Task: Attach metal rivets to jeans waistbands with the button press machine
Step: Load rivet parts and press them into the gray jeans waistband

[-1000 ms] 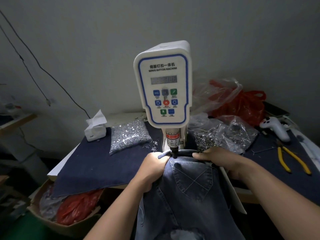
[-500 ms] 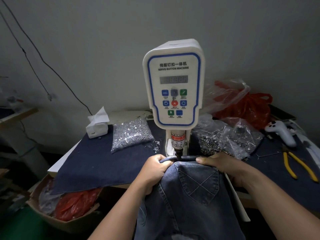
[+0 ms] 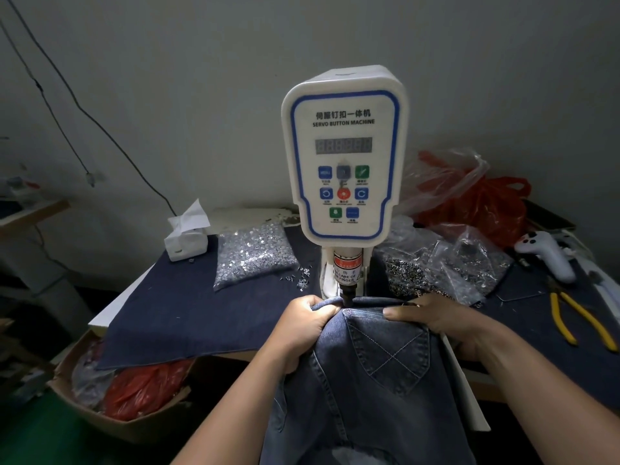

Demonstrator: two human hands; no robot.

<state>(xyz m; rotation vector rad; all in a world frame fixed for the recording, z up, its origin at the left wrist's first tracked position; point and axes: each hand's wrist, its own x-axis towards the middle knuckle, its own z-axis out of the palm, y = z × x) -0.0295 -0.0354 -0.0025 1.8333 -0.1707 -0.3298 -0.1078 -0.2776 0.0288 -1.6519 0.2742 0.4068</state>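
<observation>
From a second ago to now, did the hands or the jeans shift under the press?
Hardly. The left hand still grips the jeans left of the press head, and the right hand still holds the waistband on the other side. Only the view swung left and tilted. The rivet bags, pliers and tissue box stayed put.
</observation>
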